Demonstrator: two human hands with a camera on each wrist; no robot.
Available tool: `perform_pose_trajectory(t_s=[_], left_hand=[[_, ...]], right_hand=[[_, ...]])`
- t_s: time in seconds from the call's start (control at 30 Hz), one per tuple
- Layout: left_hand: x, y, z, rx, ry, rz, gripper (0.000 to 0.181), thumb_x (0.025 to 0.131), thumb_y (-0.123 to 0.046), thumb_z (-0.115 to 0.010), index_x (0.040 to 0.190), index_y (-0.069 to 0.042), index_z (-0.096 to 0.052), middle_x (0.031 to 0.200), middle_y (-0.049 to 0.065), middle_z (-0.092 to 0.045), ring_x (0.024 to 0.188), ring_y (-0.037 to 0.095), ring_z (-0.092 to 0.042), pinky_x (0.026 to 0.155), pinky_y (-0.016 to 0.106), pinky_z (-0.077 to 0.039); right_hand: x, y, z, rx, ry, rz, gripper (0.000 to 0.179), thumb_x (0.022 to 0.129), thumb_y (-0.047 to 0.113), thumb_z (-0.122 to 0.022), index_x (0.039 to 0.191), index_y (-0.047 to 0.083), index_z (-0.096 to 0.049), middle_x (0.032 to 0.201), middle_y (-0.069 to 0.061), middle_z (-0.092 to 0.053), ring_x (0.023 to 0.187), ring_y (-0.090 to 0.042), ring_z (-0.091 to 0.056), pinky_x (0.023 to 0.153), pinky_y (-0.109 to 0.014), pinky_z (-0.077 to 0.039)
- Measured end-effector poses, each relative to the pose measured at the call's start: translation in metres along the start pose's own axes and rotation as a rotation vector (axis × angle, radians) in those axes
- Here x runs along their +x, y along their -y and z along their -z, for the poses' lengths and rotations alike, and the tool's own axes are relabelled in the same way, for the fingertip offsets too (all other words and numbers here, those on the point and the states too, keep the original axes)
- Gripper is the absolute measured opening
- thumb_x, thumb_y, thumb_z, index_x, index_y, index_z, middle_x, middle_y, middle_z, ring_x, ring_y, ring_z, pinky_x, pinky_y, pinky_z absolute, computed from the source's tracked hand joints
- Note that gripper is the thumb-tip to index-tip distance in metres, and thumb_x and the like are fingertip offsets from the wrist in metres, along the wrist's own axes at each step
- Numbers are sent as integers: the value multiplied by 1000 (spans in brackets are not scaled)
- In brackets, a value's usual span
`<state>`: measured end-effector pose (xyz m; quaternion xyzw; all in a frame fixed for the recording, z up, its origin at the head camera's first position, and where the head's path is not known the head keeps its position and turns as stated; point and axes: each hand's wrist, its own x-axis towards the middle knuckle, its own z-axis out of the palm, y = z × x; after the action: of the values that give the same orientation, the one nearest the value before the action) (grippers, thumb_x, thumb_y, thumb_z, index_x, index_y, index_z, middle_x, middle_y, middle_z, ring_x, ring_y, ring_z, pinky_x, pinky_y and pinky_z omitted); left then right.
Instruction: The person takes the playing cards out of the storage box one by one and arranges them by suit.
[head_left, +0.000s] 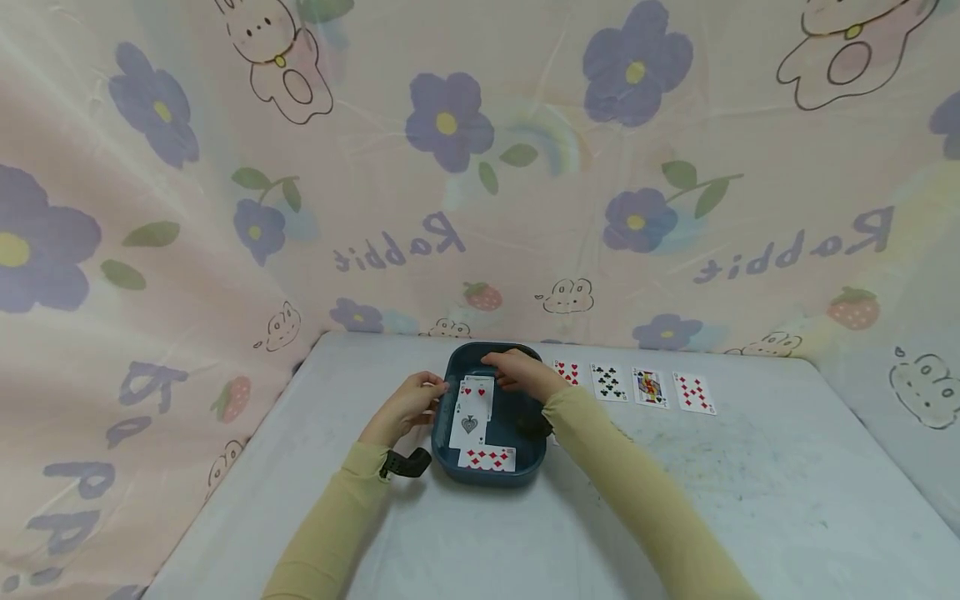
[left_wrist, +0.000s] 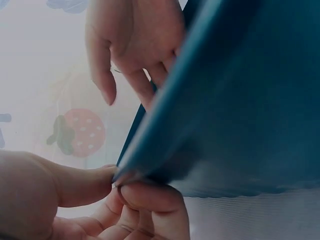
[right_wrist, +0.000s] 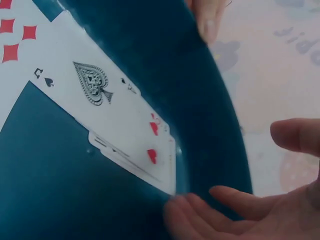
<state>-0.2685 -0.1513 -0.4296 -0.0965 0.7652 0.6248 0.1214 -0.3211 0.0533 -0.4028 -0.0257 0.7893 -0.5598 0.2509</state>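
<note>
Sleeves point(head_left: 645, 492) up front, left hand point(head_left: 403, 408) pinches the tray point(head_left: 491, 478), cards point(head_left: 470, 417) lie just lower left of the right hand point(head_left: 528, 375), fingers loose.

This looks like a screened-off table nook indoors, though whether it belongs to a home, a studio or some other building cannot be told. A pale, creased cloth point(head_left: 517, 217) rises behind the white table point(head_left: 787, 500) and along both its sides, hiding whatever lies beyond, and its print is nursery-like: rabbits point(head_left: 292, 83), purple flowers point(head_left: 636, 73), strawberries point(head_left: 482, 296), a faint rainbow point(head_left: 564, 137) and "Rabbit" lettering point(head_left: 401, 242) that reads mirror-wise. The table has a flat top with greyish smudges on its right half, and a strawberry also shows, washed out, in the left wrist view.
</note>
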Motion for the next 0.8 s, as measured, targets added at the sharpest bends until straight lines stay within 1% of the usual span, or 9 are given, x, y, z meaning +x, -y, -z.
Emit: perform_pose_trajectory(t_s=[0.03,0.1,0.17,0.27,0.33,0.4,0.53,0.63,0.8], left_hand=[[1,0,0,-2,3,-1,13,99,-15,-54,104,-3,-53,93,14,-57,72,19,-54,55,27,-46],[1,0,0,-4,4,3,13,99,-15,-54,105,-3,-53,93,14,-57,71,18,-54,55,27,-46],[1,0,-1,1,3,4,14,99,-16,-54,105,-3,-53,93,13,-57,71,18,-54,55,27,-46],[1,-1,-2,7,-1,3,14,99,-16,-54,105,-4,-53,94,13,-57,71,18,-53,56,27,-47],[1,-1,-2,9,0,-4,14,99,-16,-53,105,-3,-53,93,13,-57,70,17,-53,56,27,-47],[0,-1,-3,6,2,-7,14,99,-16,-54,105,-3,-53,91,12,-57,69,17,-53,56,27,-46],[0,0,-3,14,0,-10,14,99,-16,-54,104,-3,-53,89,9,-57,70,17,-54,56,27,-46],[0,0,-3,23,-9,-7,14,99,-17,-54,104,-4,-53,90,10,-58,73,19,-55,56,28,-46],[-1,0,0,22,-6,-1,14,98,-16,-55,104,-4,-53,91,13,-57,72,19,-54,55,27,-46]], right_hand=[[2,-1,0,7,-4,-10,48,95,32,-55,124,-7,-48,129,-25,-45,116,-37,-48,100,-44,-39],[5,-4,0,21,-14,-26,43,95,33,-55,114,-5,-48,132,-24,-44,119,-37,-46,102,-45,-37],[7,-6,-1,29,-23,-30,43,96,34,-54,112,-5,-47,133,-24,-44,121,-36,-45,102,-45,-36],[9,-7,0,50,-37,-25,47,96,34,-53,117,-8,-48,133,-24,-46,122,-36,-45,103,-45,-36],[11,-8,0,44,-39,-15,51,97,33,-51,125,-9,-48,129,-24,-49,118,-36,-48,101,-45,-38],[11,-9,1,22,-34,-12,51,97,33,-50,126,-10,-49,125,-24,-52,113,-35,-51,98,-44,-41],[8,-8,-1,-61,8,-10,49,98,32,-49,122,-10,-54,116,-23,-60,104,-33,-59,92,-42,-46],[4,-7,-3,-120,55,-7,48,98,32,-49,119,-10,-57,109,-22,-64,98,-31,-63,87,-40,-49],[-5,-9,-6,-192,158,-1,47,97,33,-49,116,-9,-58,103,-22,-67,93,-31,-65,82,-39,-51]])
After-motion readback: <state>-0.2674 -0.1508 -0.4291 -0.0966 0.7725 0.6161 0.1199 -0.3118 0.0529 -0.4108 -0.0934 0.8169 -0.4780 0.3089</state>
